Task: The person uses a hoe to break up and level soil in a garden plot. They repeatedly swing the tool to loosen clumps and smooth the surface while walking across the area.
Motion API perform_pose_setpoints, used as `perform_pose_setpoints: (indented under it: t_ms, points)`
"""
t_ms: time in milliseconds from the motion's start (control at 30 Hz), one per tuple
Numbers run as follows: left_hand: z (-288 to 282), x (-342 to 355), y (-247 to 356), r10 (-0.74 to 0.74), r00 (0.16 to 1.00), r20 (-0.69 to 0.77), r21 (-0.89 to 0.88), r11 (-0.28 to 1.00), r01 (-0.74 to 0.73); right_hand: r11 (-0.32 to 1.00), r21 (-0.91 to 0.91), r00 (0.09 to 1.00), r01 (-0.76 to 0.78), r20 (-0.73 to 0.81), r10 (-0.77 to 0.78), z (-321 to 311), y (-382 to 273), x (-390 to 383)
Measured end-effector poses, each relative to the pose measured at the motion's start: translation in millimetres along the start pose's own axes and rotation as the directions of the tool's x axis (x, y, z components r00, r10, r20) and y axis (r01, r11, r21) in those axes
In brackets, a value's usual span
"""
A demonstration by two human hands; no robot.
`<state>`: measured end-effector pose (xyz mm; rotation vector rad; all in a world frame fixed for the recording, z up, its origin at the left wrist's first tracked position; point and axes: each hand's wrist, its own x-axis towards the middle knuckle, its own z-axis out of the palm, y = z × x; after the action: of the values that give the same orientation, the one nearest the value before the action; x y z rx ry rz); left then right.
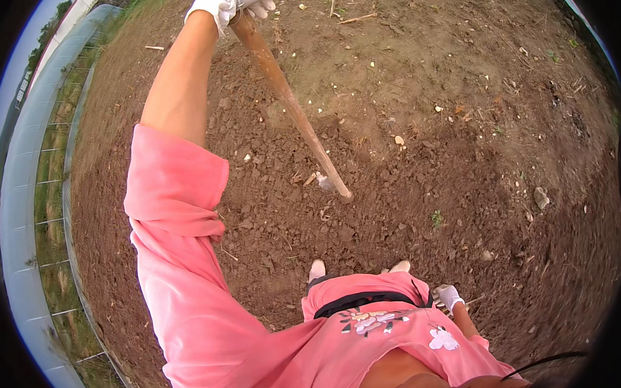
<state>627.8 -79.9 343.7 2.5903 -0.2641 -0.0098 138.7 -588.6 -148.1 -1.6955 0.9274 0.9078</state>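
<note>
My left hand (231, 4), in a white glove, reaches out at the top edge and is closed around a long wooden handle (283, 82). The handle slants down to the right, and its rounded end shows over the loose soil. Whatever tool sits at its other end is out of view. My right hand (449, 296), also white-gloved, hangs low beside my hip, away from the handle. Its fingers point downward, look slightly apart, and show nothing held. A small whitish lump (325, 183) lies on the soil beside the handle's end.
Broken brown soil (277, 216) surrounds my feet, with a smoother, lighter patch farther ahead. A grey stone (541, 198) lies to the right, among small pebbles and dry stalks. Along the left runs a long plastic-covered greenhouse (22, 227). My pale shoes (317, 268) stand on the soil.
</note>
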Motion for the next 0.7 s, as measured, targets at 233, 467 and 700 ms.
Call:
perform_pose_setpoints:
  t_ms: [233, 467, 700]
  points:
    - [14.5, 0.1, 42.0, 0.017, 0.998, 0.068, -0.225, 0.974, -0.002, 0.997, 0.041, 0.998, -0.058, -0.003, 0.058, -1.5, -1.8, -8.6]
    - [34.8, 21.9, 64.8, 0.206, 0.978, 0.033, -0.141, 0.970, -0.199, 0.990, 0.081, 0.993, -0.119, -0.014, 0.121, -15.1, -11.6, -22.8]
    - [31.8, 16.6, 42.4, 0.219, 0.974, -0.066, -0.128, 0.966, -0.226, 0.997, 0.062, 0.999, -0.038, 0.022, 0.037, -86.5, 7.7, 4.1]
